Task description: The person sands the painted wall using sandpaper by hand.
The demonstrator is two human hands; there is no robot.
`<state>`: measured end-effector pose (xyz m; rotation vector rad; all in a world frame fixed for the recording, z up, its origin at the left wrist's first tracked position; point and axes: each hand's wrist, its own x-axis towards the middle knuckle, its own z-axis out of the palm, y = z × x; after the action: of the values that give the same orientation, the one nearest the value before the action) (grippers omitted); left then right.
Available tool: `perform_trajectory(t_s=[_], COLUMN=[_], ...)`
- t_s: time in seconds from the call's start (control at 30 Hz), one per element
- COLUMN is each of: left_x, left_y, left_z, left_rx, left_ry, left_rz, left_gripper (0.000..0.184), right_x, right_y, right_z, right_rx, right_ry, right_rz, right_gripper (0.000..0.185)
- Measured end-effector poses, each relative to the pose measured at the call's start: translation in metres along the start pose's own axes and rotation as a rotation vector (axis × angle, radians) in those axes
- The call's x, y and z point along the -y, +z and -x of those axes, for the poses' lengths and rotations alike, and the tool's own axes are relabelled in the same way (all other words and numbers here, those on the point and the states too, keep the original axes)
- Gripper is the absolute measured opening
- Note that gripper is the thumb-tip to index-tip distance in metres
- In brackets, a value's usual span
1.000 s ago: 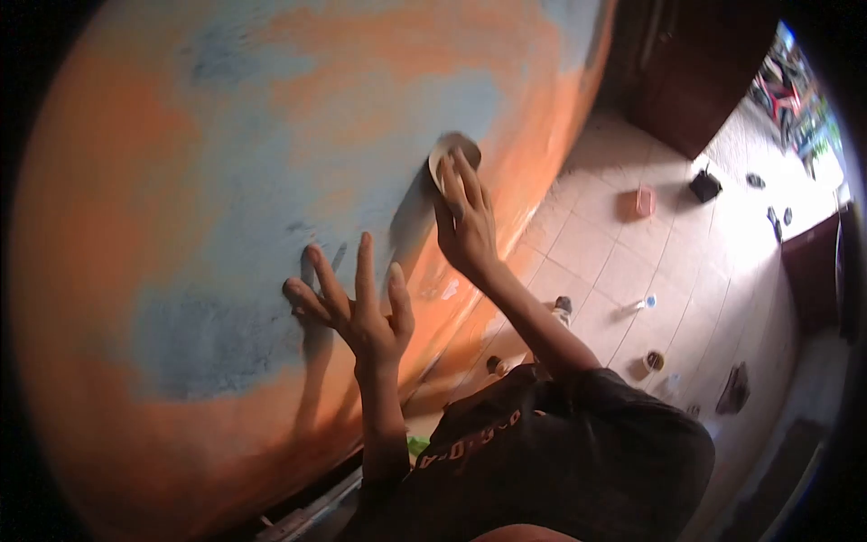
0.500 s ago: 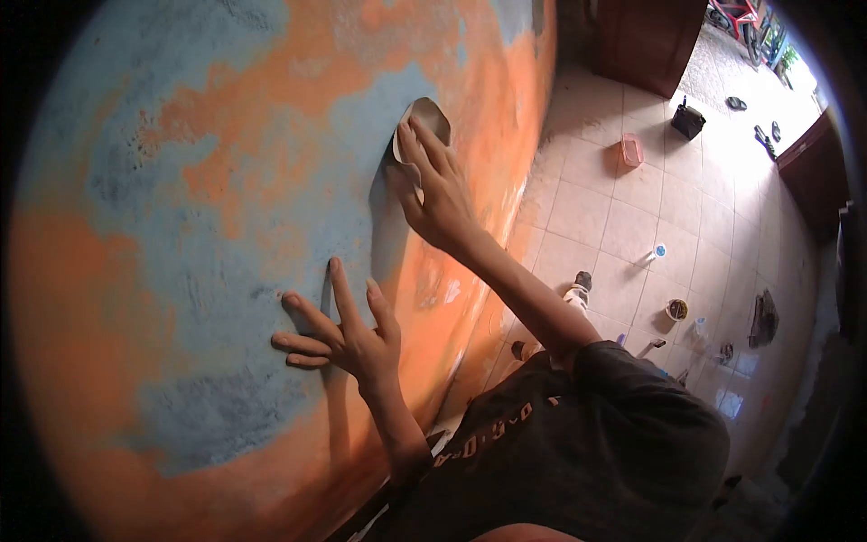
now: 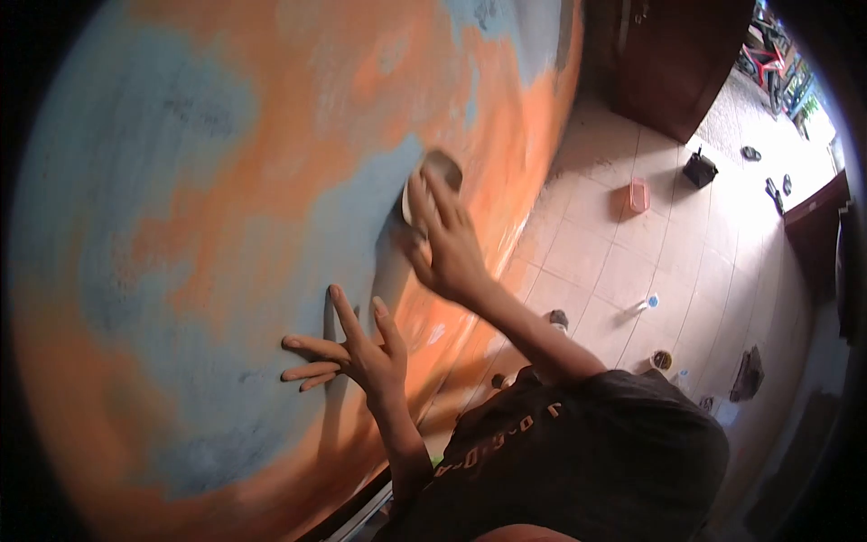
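Observation:
A wall (image 3: 226, 244) with patchy orange and blue-grey paint fills the left side. My right hand (image 3: 447, 235) presses a thin, pale round sheet (image 3: 442, 170) against it, with the fingers lying over the sheet and its upper edge showing past them. Lower and to the left, my left hand (image 3: 361, 352) rests its spread fingertips on the wall and holds nothing. Both hands cast shadows on the paint.
Below on the tiled floor are a pink basket (image 3: 638, 195), a black box (image 3: 699, 169), a white cup (image 3: 648, 303), a small tub (image 3: 661, 360) and a dark cloth (image 3: 747, 375). A dark red door (image 3: 677, 68) stands at the top; footwear lies beyond.
The camera view has shifted between frames. My right hand has moved over the wall with the sheet, while my left hand stays spread and sits lower on the wall than a second ago.

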<state>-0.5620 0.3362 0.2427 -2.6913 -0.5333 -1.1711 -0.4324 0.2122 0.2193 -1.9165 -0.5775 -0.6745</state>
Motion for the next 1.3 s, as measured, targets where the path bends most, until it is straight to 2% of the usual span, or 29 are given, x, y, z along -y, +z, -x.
perform_trajectory(t_s=[0.03,0.13,0.27,0.33,0.43,0.5,0.63,0.7,0.73,0.8,0.83,0.9,0.97,1.0,1.1,1.17,1.2,1.3], left_x=[0.018,0.014,0.006,0.008,0.009,0.013,0.022,0.027,0.031,0.024,0.014,0.01,0.003,-0.001,-0.009,-0.016,-0.019,-0.035], left_y=[-0.022,-0.028,-0.037,-0.044,-0.051,-0.057,-0.066,-0.065,-0.063,-0.061,-0.068,-0.075,-0.077,-0.079,-0.09,-0.09,-0.08,-0.074], left_z=[0.008,0.009,0.004,0.002,0.001,0.002,0.004,0.004,0.003,-0.006,-0.01,-0.016,-0.022,-0.023,-0.028,-0.032,-0.036,-0.047], left_rx=[-0.011,0.014,0.047,0.054,0.043,0.022,0.021,-0.001,0.103,0.193,0.115,0.027,0.012,0.003,-0.062,-0.071,-0.076,-0.119], left_ry=[-0.036,-0.101,-0.196,-0.218,-0.229,-0.214,-0.174,-0.154,-0.165,-0.164,-0.164,-0.117,-0.107,-0.111,-0.065,-0.078,-0.124,-0.231], left_rz=[0.025,0.073,0.163,0.186,0.203,0.184,0.182,0.186,0.497,0.826,0.663,0.581,0.652,0.715,0.242,0.08,0.428,0.98], left_gripper=[0.059,0.061,0.065,0.066,0.068,0.068,0.064,0.061,0.06,0.058,0.057,0.058,0.058,0.058,0.057,0.057,0.056,0.057], right_x=[0.044,0.047,0.056,0.067,0.089,0.096,0.109,0.113,0.113,0.11,0.11,0.104,0.096,0.095,0.096,0.095,0.087,0.078], right_y=[-0.006,-0.02,-0.046,-0.032,-0.017,-0.017,-0.025,-0.014,-0.006,0.009,0.007,-0.002,-0.023,-0.028,-0.038,-0.032,-0.029,-0.047], right_z=[0.018,-0.014,-0.068,-0.047,0.007,0.018,-0.028,-0.016,-0.004,0.031,0.033,0.02,-0.024,-0.037,-0.047,-0.02,-0.011,-0.027], right_rx=[0.05,0.038,-0.002,0.021,0.152,0.297,0.172,0.166,0.162,0.264,0.27,0.265,0.14,0.144,0.09,0.133,0.173,0.228], right_ry=[-0.022,-0.082,-0.13,-0.225,-0.183,-0.212,-0.215,-0.249,-0.28,-0.209,-0.232,-0.251,-0.27,-0.275,-0.315,-0.344,-0.358,-0.412], right_rz=[0.039,0.085,-0.072,-0.09,-0.105,0.09,-0.007,-0.047,-0.09,-0.062,-0.02,0.026,-0.037,-0.029,-0.095,-0.087,-0.057,0.038], right_gripper=[0.075,0.075,0.076,0.079,0.079,0.08,0.082,0.081,0.081,0.078,0.078,0.077,0.077,0.077,0.076,0.075,0.075,0.074])
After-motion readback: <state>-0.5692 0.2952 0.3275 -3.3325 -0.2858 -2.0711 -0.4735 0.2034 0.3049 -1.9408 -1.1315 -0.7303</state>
